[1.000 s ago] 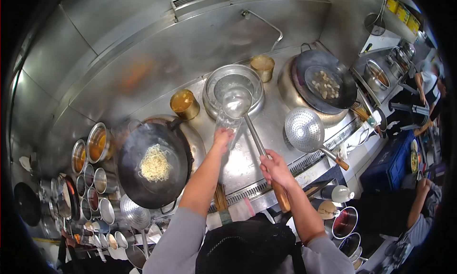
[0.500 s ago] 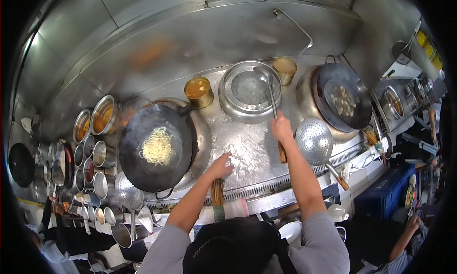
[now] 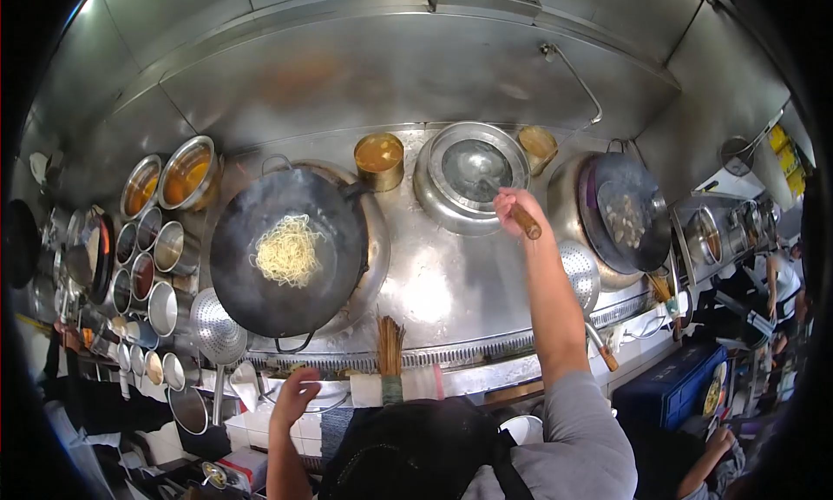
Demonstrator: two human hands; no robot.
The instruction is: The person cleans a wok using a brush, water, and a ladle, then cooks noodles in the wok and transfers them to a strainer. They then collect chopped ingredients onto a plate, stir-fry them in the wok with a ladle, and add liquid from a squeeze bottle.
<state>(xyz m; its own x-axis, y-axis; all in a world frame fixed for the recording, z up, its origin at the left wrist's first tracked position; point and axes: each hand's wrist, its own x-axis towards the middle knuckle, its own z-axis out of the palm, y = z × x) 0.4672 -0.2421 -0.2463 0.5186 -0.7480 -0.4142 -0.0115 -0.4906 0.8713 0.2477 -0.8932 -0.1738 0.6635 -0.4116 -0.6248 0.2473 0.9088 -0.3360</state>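
Observation:
My right hand [image 3: 514, 207] grips the wooden handle of a ladle [image 3: 526, 222] at the front right rim of the steel pot of water [image 3: 431, 174]; the ladle's bowl is hard to make out in the water. My left hand [image 3: 298, 394] is low, in front of the counter's edge, empty with its fingers apart and curved. Behind it, pale noodles [image 3: 287, 251] lie in a black wok [image 3: 252, 300] on the left burner. A brush of thin sticks [image 3: 390, 348] stands by the counter's front edge.
A wok with pale pieces [image 3: 649, 231] sits on the right burner, a perforated skimmer [image 3: 580, 279] before it. Another skimmer [image 3: 217, 328] and several seasoning pots [image 3: 162, 309] are at left. Two tins [image 3: 379, 163] flank the water pot. Other people are at the far right.
The ladle has gone from the counter's middle to the water pot in my right hand. My left hand has pulled back toward the lower left. The view has shifted.

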